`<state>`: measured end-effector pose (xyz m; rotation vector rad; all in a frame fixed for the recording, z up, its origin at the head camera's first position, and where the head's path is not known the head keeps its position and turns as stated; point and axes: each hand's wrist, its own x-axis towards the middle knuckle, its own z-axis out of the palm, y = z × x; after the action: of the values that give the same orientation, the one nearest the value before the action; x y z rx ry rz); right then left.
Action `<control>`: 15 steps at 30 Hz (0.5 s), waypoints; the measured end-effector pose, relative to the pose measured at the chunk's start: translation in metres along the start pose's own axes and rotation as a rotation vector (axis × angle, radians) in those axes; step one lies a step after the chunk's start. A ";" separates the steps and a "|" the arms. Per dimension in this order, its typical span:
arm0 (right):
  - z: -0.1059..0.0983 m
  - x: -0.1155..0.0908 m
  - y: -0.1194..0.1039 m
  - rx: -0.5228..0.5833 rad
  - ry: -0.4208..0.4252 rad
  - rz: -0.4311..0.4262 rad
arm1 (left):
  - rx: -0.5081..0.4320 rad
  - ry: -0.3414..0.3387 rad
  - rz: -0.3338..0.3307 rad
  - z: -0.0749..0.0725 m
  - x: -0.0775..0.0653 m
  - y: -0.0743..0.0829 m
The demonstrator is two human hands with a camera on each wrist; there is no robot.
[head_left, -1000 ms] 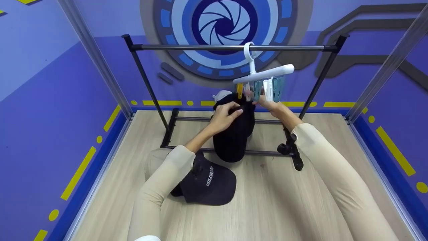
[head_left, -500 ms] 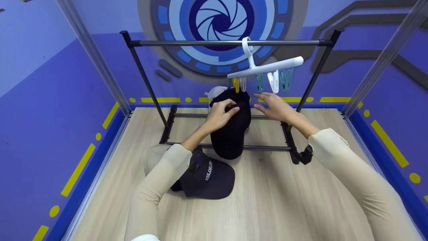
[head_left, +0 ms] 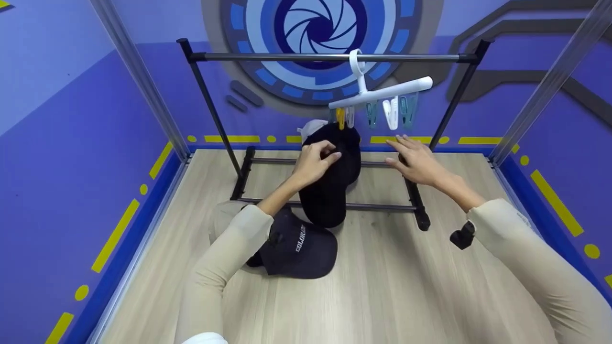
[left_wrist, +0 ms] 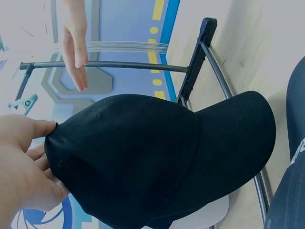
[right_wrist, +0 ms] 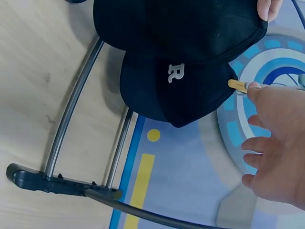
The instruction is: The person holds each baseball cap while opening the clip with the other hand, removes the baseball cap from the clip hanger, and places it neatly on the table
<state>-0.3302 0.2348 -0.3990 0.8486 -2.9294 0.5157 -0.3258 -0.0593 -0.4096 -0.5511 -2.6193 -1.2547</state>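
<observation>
My left hand (head_left: 313, 165) pinches the crown of a plain black baseball cap (left_wrist: 128, 152), its brim pointing down toward the floor. Just behind it, a dark cap with a letter R (right_wrist: 162, 93) hangs by a yellow clip (right_wrist: 237, 86). That clip belongs to a white clip hanger (head_left: 382, 94), hooked over the rack's top bar. Part of a white cap (head_left: 313, 128) shows at the back. My right hand (head_left: 420, 165), fingers extended, is apart from the caps and below the hanger's right end, holding nothing.
A dark cap lettered COLORADO (head_left: 306, 248) lies on the wood-look floor (head_left: 382, 286), with a beige cap (head_left: 222, 217) partly hidden by my left sleeve. The black rack (head_left: 267, 57) stands at the back. Teal and white clips (head_left: 391, 113) dangle from the hanger.
My right hand has come away from the hanger's clips and moved right, its fingers spreading. The hanger's right clips now hang freely. My left hand stays on the black cap.
</observation>
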 end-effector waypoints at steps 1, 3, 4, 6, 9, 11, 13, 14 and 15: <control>0.000 -0.002 0.001 0.001 0.004 -0.003 | -0.006 -0.003 -0.002 0.000 -0.001 0.001; 0.000 -0.006 0.005 -0.002 0.006 -0.011 | -0.017 -0.014 -0.013 -0.001 -0.002 0.003; 0.000 -0.008 0.006 -0.001 0.006 -0.011 | -0.021 -0.018 -0.020 -0.001 -0.003 0.004; 0.000 -0.012 0.008 0.007 0.002 -0.010 | -0.028 -0.026 -0.038 -0.002 -0.006 0.007; 0.001 -0.018 0.008 0.024 -0.015 0.003 | -0.036 -0.037 -0.074 -0.001 -0.010 0.010; 0.002 -0.020 0.009 0.034 -0.026 0.006 | -0.040 -0.038 -0.101 -0.001 -0.014 0.012; 0.003 -0.022 0.010 0.037 -0.031 0.009 | -0.043 -0.039 -0.131 0.001 -0.018 0.013; 0.004 -0.023 0.010 0.038 -0.033 0.009 | -0.048 -0.041 -0.145 0.002 -0.020 0.013; 0.005 -0.024 0.011 0.042 -0.036 0.010 | -0.056 -0.043 -0.160 0.003 -0.022 0.013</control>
<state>-0.3153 0.2538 -0.4103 0.8566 -2.9675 0.5698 -0.3002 -0.0553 -0.4091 -0.3880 -2.7175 -1.3801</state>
